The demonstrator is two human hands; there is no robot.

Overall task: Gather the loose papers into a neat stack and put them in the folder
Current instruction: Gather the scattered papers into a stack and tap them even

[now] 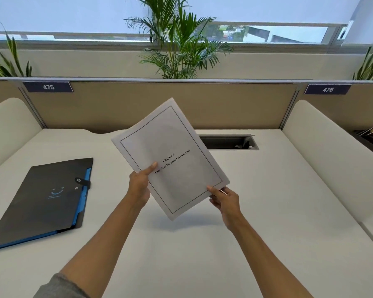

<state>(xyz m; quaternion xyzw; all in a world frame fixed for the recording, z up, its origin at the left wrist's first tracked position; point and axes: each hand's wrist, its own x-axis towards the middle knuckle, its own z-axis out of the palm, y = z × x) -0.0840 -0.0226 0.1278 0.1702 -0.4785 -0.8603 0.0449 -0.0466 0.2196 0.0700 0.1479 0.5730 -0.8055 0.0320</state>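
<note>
Both hands held the paper stack [170, 160] tilted above the worktop [267, 211]: the left hand [139, 186] pinched its left edge, the right hand [225, 201] its lower corner. Gathering looked finished. The black folder [41, 203] lay shut, well to the left; it needed unsnapping and opening next.

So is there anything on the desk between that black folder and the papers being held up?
No. In the head view, only bare white desk lies between the black folder and the papers. The left hand pinches the papers' near edge on that side.
</note>
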